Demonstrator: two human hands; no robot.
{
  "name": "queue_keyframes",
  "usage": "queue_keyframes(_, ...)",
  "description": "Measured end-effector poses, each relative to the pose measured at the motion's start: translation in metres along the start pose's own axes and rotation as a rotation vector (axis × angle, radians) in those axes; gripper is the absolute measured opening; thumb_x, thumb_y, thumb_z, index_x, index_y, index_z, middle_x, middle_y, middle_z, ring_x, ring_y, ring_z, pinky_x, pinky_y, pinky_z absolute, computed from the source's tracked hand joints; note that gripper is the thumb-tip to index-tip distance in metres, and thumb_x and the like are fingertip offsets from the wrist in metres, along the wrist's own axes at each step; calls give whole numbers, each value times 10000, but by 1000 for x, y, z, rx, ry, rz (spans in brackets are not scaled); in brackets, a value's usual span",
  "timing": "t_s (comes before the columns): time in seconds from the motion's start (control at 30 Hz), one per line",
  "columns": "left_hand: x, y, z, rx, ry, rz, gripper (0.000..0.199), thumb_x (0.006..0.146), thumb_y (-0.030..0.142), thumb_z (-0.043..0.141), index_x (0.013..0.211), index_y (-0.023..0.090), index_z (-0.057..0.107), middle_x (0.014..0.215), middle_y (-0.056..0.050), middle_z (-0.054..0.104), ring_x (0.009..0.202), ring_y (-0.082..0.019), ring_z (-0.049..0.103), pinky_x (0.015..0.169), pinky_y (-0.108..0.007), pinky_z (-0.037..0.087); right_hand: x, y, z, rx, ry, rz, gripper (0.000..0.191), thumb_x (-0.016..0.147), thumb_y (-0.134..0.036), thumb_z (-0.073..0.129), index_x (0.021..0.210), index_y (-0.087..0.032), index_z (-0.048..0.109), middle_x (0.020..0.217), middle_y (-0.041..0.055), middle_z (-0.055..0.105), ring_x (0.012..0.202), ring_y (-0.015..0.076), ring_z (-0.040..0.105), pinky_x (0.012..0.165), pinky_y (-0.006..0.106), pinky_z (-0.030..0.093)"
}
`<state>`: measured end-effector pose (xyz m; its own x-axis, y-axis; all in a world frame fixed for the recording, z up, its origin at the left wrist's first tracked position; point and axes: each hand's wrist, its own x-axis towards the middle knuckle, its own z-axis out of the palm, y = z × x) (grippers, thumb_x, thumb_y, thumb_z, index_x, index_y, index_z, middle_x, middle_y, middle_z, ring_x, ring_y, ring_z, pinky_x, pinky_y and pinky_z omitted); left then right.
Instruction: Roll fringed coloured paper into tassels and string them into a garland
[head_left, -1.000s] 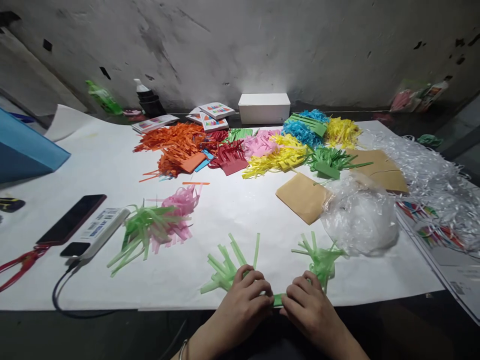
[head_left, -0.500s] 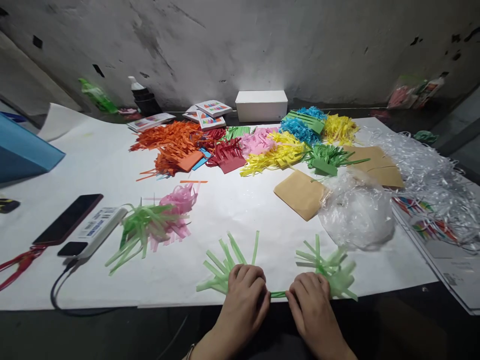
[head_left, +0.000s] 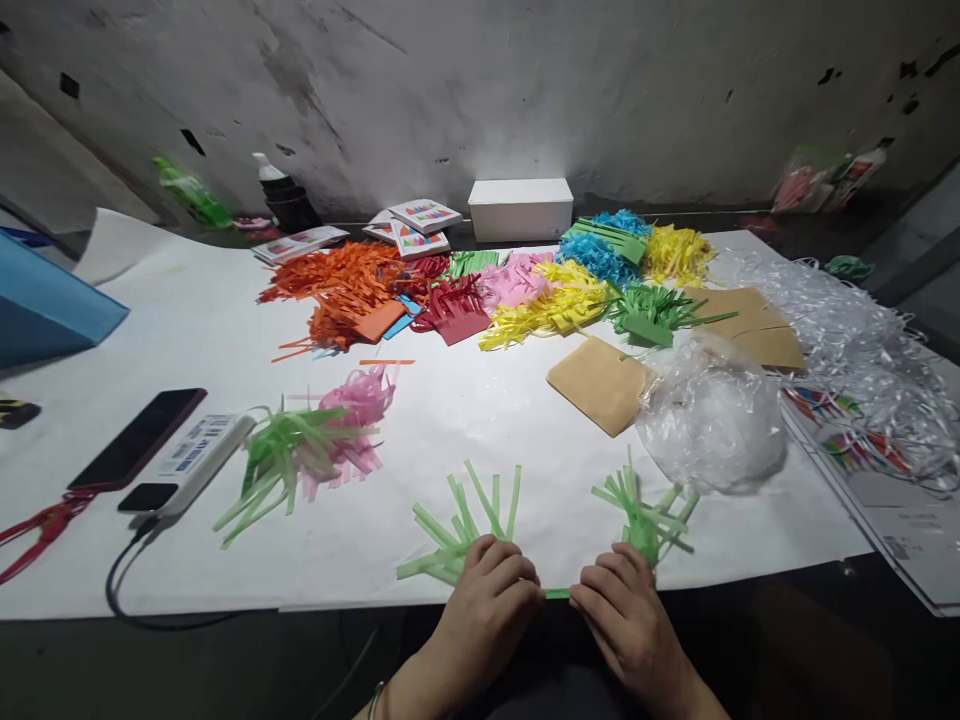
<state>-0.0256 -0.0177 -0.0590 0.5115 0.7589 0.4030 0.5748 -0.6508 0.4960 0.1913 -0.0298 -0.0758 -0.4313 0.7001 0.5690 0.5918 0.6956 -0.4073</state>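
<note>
Near the front edge of the white paper sheet (head_left: 480,420), my left hand (head_left: 491,595) is closed on the left part of a green fringed tissue paper (head_left: 450,535). My right hand (head_left: 622,600) grips its right part. Between my hands a short, narrow green band of it shows. Loose green strips fan out beyond the fingers on both sides. Left of my hands lies a green tassel (head_left: 289,450) partly over a pink tassel (head_left: 360,410).
Orange fringe (head_left: 337,285), yellow fringe (head_left: 555,310) and a white box (head_left: 521,210) stand at the back. On the right are a brown envelope (head_left: 600,383) and a plastic bag (head_left: 712,420). A phone (head_left: 139,440) and a power bank (head_left: 187,470) lie left.
The green strips by my right hand have drawn closer together under its fingers. Both hands have shifted slightly, and the visible band between them is a little shorter.
</note>
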Motion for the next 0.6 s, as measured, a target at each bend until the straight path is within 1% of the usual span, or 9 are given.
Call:
queue_keyframes(0.13, 5, 9, -4, -44, -40, -117, 154, 919, 99, 515, 845, 209, 592, 852, -19, 666, 846, -211, 545, 856, -413, 355, 3, -12, 5, -17, 73, 167, 195, 951, -89, 466, 902, -212, 610, 830, 18, 650, 860, 208, 598, 1025, 484, 325)
queue_keyframes(0.23, 6, 15, -4, -7, -61, -200, 147, 903, 97, 504, 826, 205, 571, 875, -32, 646, 846, -218, 537, 873, -434, 350, 6, -20, 10, -54, 110, 298, 203, 953, -119, 457, 818, -219, 570, 841, 25, 635, 889, 220, 595, 1036, 511, 297)
queue_keyframes(0.3, 7, 17, -2, 28, -86, -253, 137, 882, 93, 510, 815, 203, 558, 886, -39, 630, 846, -225, 529, 877, -442, 352, 9, -22, 12, -65, 109, 330, 210, 956, -119, 442, 821, -218, 569, 874, 32, 637, 925, 224, 593, 1062, 518, 273)
queue_keyframes(0.33, 8, 18, -1, 46, -108, -278, 132, 872, 91, 514, 814, 201, 556, 894, -43, 625, 853, -230, 526, 879, -446, 354, 9, -22, 12, -60, 104, 308, 226, 959, -103, 422, 847, -214, 583, 888, 34, 640, 932, 218, 593, 1078, 513, 264)
queue_keyframes(0.4, 10, 20, 1, 77, -164, -326, 126, 863, 89, 518, 815, 198, 558, 913, -48, 621, 873, -239, 525, 890, -452, 356, 9, -20, 14, -39, 89, 204, 282, 958, -60, 376, 928, -197, 620, 898, 37, 649, 924, 202, 596, 1106, 492, 259)
queue_keyframes(0.47, 12, 20, 1, 90, -210, -367, 122, 861, 87, 526, 818, 193, 569, 928, -51, 623, 892, -243, 527, 902, -457, 356, 7, -17, 16, -31, 69, 98, 272, 954, -61, 397, 991, -168, 644, 898, 44, 662, 912, 200, 598, 1118, 476, 262)
queue_keyframes(0.53, 14, 21, -2, 77, -239, -388, 130, 863, 80, 528, 828, 188, 591, 948, -55, 633, 912, -247, 536, 906, -458, 354, 5, -14, 17, -52, 74, 31, 239, 949, -65, 434, 992, -142, 656, 888, 51, 678, 905, 203, 602, 1118, 468, 267)
queue_keyframes(0.6, 16, 22, -8, 27, -279, -392, 153, 888, 95, 517, 847, 193, 626, 973, -58, 652, 934, -254, 551, 904, -455, 355, 4, -14, 13, -73, 86, -17, 254, 955, -46, 421, 948, -133, 660, 850, 49, 684, 877, 192, 611, 1108, 457, 276)
